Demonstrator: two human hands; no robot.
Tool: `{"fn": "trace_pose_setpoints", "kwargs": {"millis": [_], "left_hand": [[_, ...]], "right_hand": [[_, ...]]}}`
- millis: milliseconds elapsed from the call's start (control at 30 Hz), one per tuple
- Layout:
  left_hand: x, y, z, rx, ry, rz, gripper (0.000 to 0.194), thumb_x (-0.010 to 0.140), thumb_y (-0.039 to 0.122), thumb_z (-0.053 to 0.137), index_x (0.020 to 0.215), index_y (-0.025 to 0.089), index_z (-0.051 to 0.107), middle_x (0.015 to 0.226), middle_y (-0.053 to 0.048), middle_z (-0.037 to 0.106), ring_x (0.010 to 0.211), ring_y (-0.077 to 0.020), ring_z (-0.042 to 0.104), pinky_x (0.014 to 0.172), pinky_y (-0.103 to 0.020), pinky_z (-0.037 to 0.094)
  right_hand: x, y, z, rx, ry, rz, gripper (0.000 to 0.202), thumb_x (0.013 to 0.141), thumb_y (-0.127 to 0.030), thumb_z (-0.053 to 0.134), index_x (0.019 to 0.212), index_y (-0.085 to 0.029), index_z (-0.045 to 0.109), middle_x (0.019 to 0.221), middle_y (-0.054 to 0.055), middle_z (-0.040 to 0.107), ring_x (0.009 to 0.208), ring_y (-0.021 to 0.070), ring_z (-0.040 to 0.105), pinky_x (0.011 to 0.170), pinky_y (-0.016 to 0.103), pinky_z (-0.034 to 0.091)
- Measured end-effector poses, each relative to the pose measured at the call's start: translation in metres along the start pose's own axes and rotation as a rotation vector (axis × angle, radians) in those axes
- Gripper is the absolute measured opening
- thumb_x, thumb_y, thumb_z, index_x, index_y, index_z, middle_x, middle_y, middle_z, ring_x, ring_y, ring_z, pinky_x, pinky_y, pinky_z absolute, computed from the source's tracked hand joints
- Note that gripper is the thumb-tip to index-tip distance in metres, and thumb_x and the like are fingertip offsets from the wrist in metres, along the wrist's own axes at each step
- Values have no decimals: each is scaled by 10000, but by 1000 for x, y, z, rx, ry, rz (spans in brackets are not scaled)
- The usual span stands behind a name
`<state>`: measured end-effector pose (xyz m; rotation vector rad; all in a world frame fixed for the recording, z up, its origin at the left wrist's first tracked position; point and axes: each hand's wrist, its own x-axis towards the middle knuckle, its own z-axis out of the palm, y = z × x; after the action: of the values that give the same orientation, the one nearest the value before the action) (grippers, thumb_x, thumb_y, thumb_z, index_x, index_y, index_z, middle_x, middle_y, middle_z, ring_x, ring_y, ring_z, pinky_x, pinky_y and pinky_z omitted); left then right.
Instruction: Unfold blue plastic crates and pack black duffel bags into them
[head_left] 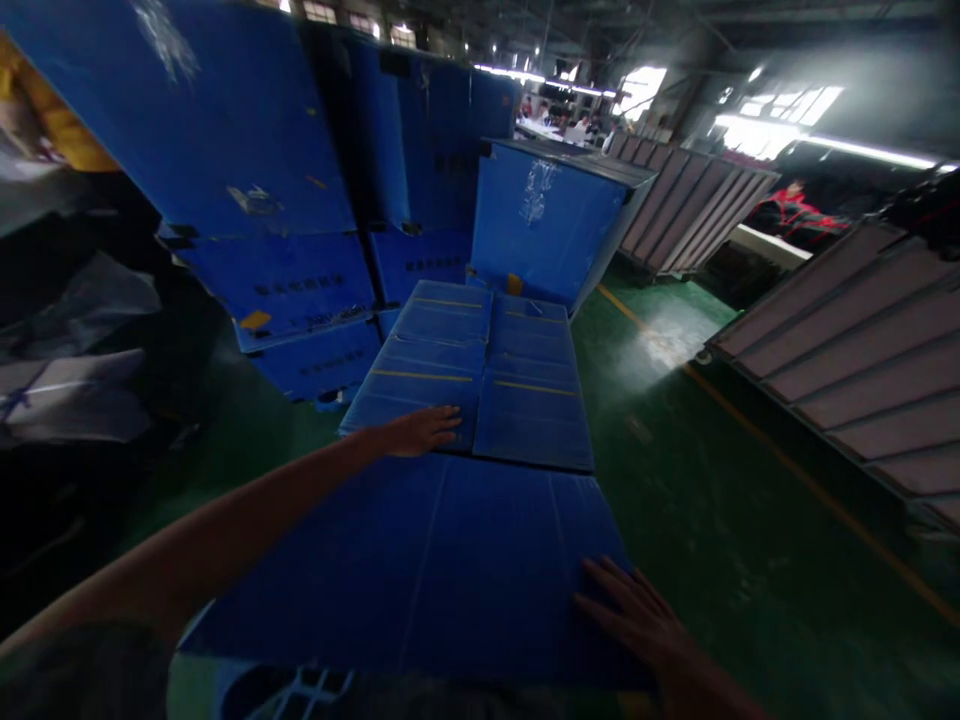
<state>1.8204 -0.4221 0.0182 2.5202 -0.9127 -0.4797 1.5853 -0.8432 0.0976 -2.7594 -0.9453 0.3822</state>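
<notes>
Right in front of me lies a wide blue corrugated panel, like the top of a box. My right hand rests flat on its right side with the fingers spread. Farther forward, my left hand is stretched out at the near edge of blue boxes with yellow strips, its fingers extended and touching the surface. Neither hand holds anything. Below the panel's near edge, part of a blue plastic lattice shows.
Tall stacked blue boxes stand on the left, and another blue box stands ahead. Pale-sided carts line the right, beyond a yellow line on the green floor. A person in yellow is at far left.
</notes>
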Motion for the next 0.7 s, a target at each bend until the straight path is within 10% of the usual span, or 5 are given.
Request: {"fn": "trace_pose_setpoints", "kwargs": {"millis": [200,400,533,700], "left_hand": [[1,7,-4,-99,-50,-23,562,985,383,367,1478,113,355,1597,-129,176,1486,-248,145,1218,-419,113],[-25,-17,-90,-549,-54,-101,479,1008,401,321,1331,119,536,1425,-122,505,1276,-219,515,1046,-343,424],[-92,-60,-137,-788,260,-215,591,1037,405,153,1349,-23,415,1318,-164,588,1095,-188,611,957,-377,467],[-159,-71,-92,-980,726,-339,807,950,682,230,1348,20,465,1330,-189,584,1216,-297,551,1027,-484,420]], "right_hand": [[-19,0,37,-417,453,-200,516,927,-252,495,1439,-201,453,1430,83,505,1373,232,414,1233,455,136],[15,5,-50,-212,689,-52,217,960,-332,530,1088,-231,673,1040,35,715,967,169,670,870,292,537],[76,37,-103,-24,995,172,394,812,-545,681,976,-187,693,942,74,691,863,217,651,816,350,535],[196,110,-109,270,1041,430,889,693,-622,702,1421,-178,451,1233,132,597,1022,270,597,905,434,481]]}}
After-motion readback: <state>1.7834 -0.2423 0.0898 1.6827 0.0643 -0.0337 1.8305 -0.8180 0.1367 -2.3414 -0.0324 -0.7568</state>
